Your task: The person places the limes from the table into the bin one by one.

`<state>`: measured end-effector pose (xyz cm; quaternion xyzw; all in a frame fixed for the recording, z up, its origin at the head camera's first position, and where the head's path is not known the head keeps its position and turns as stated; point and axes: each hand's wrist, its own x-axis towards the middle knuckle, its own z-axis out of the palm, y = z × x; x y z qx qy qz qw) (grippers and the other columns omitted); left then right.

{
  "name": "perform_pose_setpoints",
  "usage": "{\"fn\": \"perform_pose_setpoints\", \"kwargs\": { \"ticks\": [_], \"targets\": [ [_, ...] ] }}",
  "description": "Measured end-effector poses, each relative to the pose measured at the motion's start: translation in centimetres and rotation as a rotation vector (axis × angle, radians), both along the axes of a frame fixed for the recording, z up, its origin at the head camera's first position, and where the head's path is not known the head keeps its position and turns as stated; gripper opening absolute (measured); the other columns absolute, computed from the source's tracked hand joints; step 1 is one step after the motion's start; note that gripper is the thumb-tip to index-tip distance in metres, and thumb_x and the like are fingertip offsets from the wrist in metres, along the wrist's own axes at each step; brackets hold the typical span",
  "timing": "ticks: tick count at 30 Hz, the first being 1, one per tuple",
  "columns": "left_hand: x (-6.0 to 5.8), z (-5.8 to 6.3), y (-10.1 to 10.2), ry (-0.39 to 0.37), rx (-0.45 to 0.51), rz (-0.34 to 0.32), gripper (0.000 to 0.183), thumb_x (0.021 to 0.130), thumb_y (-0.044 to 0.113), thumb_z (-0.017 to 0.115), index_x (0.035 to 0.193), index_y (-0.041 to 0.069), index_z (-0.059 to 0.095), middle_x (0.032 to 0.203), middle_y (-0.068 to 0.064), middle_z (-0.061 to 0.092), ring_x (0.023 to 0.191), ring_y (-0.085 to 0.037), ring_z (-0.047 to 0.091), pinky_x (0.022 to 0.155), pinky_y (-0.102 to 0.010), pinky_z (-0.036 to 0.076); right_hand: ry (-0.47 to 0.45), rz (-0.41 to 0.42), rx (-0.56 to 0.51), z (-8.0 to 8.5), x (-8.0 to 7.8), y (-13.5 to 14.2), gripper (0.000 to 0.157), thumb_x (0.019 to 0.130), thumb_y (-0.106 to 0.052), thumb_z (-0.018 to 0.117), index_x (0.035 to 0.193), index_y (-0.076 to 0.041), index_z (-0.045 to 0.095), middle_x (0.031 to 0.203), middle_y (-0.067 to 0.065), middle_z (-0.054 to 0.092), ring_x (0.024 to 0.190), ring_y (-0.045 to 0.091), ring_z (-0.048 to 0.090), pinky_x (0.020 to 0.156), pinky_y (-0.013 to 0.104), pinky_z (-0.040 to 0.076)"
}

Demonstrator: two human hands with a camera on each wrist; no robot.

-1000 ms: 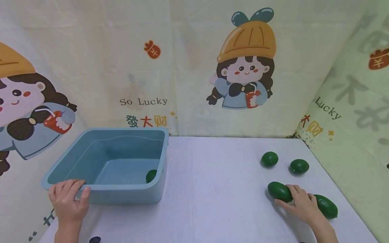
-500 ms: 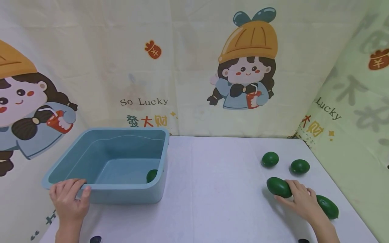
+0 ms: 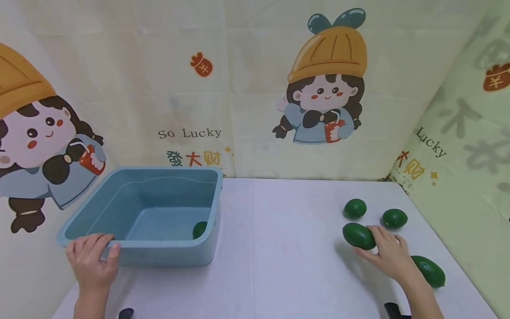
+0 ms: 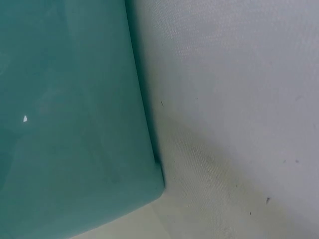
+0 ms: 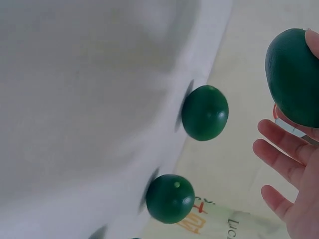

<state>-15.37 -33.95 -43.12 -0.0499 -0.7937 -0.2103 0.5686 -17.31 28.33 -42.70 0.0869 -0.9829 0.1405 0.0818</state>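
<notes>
In the head view my left hand (image 3: 94, 261) grips the near rim of a blue plastic bin (image 3: 167, 244), fingers over the edge and thumb outside. The left wrist view shows only the bin's outer wall (image 4: 75, 119) beside the white cloth. My right hand (image 3: 392, 256) pinches a dark green oval fruit (image 3: 358, 235) between thumb and fingers, raised above the table. In the right wrist view the held fruit (image 5: 293, 77) is at the upper right, with other fingers (image 5: 281, 159) spread below it. Another green fruit (image 3: 200, 230) lies inside the bin, partly hidden by its wall.
Two smaller round green fruits, one at the back (image 3: 355, 208) and one further right (image 3: 394, 219), rest on the white tablecloth (image 3: 279, 248). A larger green fruit (image 3: 429, 271) lies beside my right wrist. A printed cloth (image 3: 255, 88) hangs behind the table.
My right hand has lifted the green fruit off the table and moved it slightly left and away from me. The left hand stays on the bin rim.
</notes>
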Motion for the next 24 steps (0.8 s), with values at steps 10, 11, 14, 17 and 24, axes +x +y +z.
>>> {"fn": "perform_pose_setpoints", "kwargs": {
  "ticks": [10, 11, 14, 17, 24],
  "targets": [
    [-0.7, 0.6, 0.1, 0.037, 0.016, -0.023, 0.069, 0.088, 0.053, 0.044, 0.07, -0.012, 0.059, 0.068, -0.029, 0.055, 0.072, -0.045, 0.041, 0.082, -0.049, 0.022, 0.009, 0.032, -0.017, 1.5, -1.3, -2.2, 0.065, 0.075, -0.042, 0.07, 0.117, 0.002, 0.047, 0.117, 0.024, 0.051, 0.109, 0.04, 0.043, 0.088, 0.062, 0.02],
    [-0.7, 0.6, 0.1, 0.041, 0.018, -0.024, 0.07, 0.089, 0.053, 0.044, 0.07, -0.013, 0.059, 0.068, -0.029, 0.054, 0.072, -0.045, 0.041, 0.082, -0.049, 0.022, 0.014, 0.036, -0.017, 1.5, -1.4, -2.4, 0.066, 0.075, -0.043, 0.07, 0.117, 0.002, 0.047, 0.117, 0.025, 0.05, 0.11, 0.041, 0.043, 0.088, 0.063, 0.02],
    [-0.6, 0.8, 0.3, 0.045, 0.018, -0.024, 0.071, 0.088, 0.053, 0.044, 0.069, -0.013, 0.059, 0.067, -0.03, 0.054, 0.072, -0.045, 0.041, 0.08, -0.053, 0.02, 0.027, 0.05, -0.02, 1.6, -1.6, -2.9, 0.067, 0.075, -0.044, 0.069, 0.118, 0.003, 0.047, 0.119, 0.026, 0.05, 0.111, 0.042, 0.042, 0.089, 0.063, 0.019],
    [-0.5, 0.8, 0.4, 0.046, 0.018, -0.019, 0.072, 0.088, 0.054, 0.043, 0.069, -0.013, 0.058, 0.067, -0.03, 0.054, 0.072, -0.045, 0.041, 0.08, -0.053, 0.02, 0.036, 0.055, -0.026, 1.7, -1.9, -3.4, 0.067, 0.075, -0.043, 0.069, 0.118, 0.003, 0.046, 0.119, 0.025, 0.049, 0.113, 0.042, 0.041, 0.089, 0.063, 0.019],
    [-0.4, 0.7, 0.4, 0.057, 0.019, -0.014, 0.073, 0.088, 0.055, 0.043, 0.069, -0.013, 0.058, 0.067, -0.03, 0.054, 0.072, -0.045, 0.041, 0.081, -0.052, 0.02, 0.075, 0.081, -0.036, 1.8, -2.5, -4.4, 0.065, 0.075, -0.043, 0.07, 0.116, 0.001, 0.048, 0.119, 0.021, 0.049, 0.111, 0.039, 0.044, 0.089, 0.059, 0.021]
  ]
}}
